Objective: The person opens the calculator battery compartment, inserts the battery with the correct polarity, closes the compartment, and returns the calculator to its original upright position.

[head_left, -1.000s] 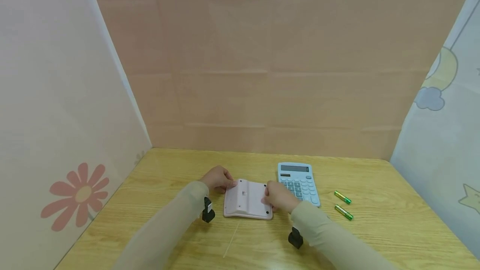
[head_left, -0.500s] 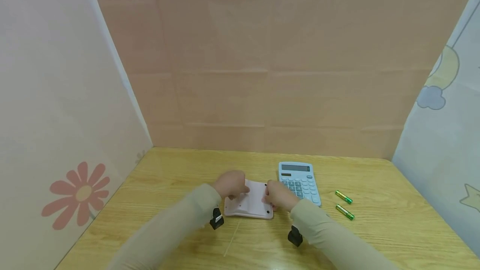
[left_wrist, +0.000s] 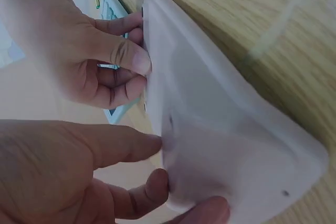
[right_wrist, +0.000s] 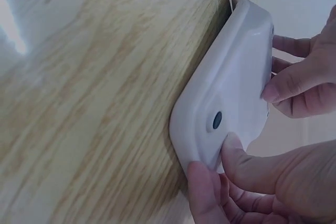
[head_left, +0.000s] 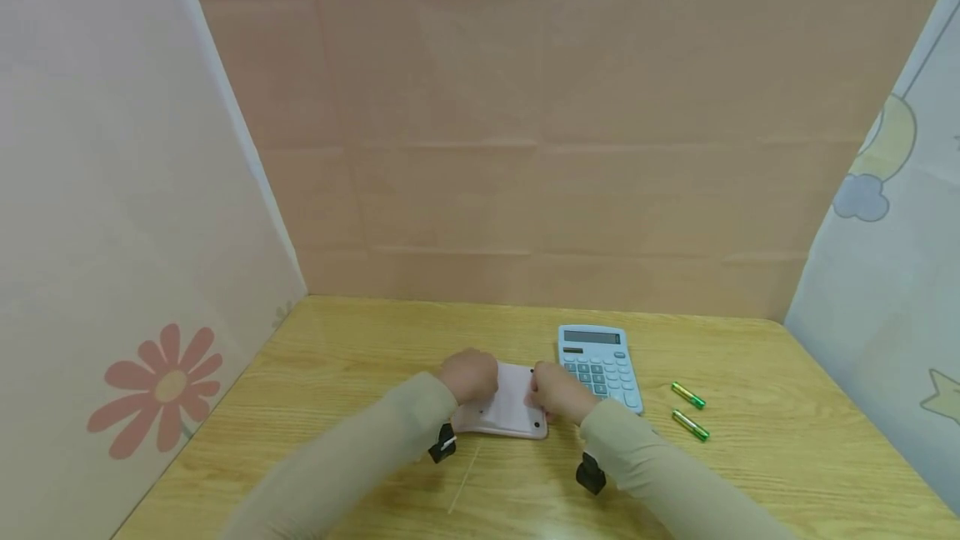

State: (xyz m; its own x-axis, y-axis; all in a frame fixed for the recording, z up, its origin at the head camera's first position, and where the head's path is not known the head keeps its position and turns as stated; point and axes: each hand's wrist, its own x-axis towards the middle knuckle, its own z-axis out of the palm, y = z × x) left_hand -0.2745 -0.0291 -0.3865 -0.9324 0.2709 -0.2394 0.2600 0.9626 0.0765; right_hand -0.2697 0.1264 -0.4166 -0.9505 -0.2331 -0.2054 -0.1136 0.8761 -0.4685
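Observation:
A pale pink calculator (head_left: 513, 402) lies back side up on the table, with dark round feet and a raised hump on its back. My left hand (head_left: 472, 375) is over the hump, covering much of it; its curled fingers (left_wrist: 139, 147) grip there in the left wrist view. My right hand (head_left: 561, 392) holds the calculator's right edge, the thumb (right_wrist: 236, 161) on the back beside a foot and other fingers at the rim. Behind that hand lies a light blue calculator (head_left: 592, 338), keys up. Two green and gold batteries (head_left: 687, 395) lie farther right.
The wooden table (head_left: 360, 340) meets a plain pinkish-tan wall (head_left: 450, 190) at the back. Printed sheets flank it: a flower (head_left: 168, 387) on the left, a moon and cloud (head_left: 862, 197) on the right.
My left hand has moved right from the pink calculator's left edge onto its hump, turning palm down and hiding the small slot there. My right hand keeps its hold at the right edge.

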